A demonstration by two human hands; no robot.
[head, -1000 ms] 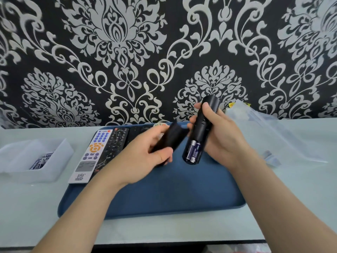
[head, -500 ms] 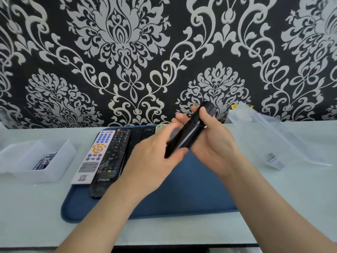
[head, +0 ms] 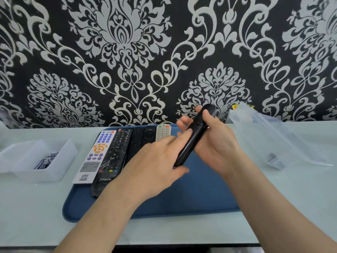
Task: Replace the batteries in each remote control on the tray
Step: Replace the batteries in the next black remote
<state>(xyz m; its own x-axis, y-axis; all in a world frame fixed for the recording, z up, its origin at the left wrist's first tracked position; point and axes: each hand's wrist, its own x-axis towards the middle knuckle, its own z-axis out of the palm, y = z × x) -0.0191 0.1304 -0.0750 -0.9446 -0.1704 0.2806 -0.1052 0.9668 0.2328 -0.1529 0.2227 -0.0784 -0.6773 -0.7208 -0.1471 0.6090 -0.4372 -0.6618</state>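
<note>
My right hand (head: 218, 148) grips the slim black remote (head: 193, 141) around its far half, with the fingers curled behind the body and the thumb laid across its top face. My left hand (head: 156, 161) holds the near end of the same remote, thumb beneath the end and fingers lying along its left side. The remote is raised above the blue tray (head: 200, 198), tilted, with its far end higher and to the right. No open battery bay shows on its visible face. Four more remotes lie side by side at the far left of the tray: a white remote (head: 96, 154), a black remote (head: 113, 157) touching its right edge, a dark remote with a round dial (head: 144, 137), and a small beige remote (head: 162, 132). The tray rests on the pale table (head: 36, 207). A clear box (head: 60, 161) holding batteries (head: 45, 161) stands left of the tray. A clear plastic bag (head: 273, 139) lies to the right.
</note>
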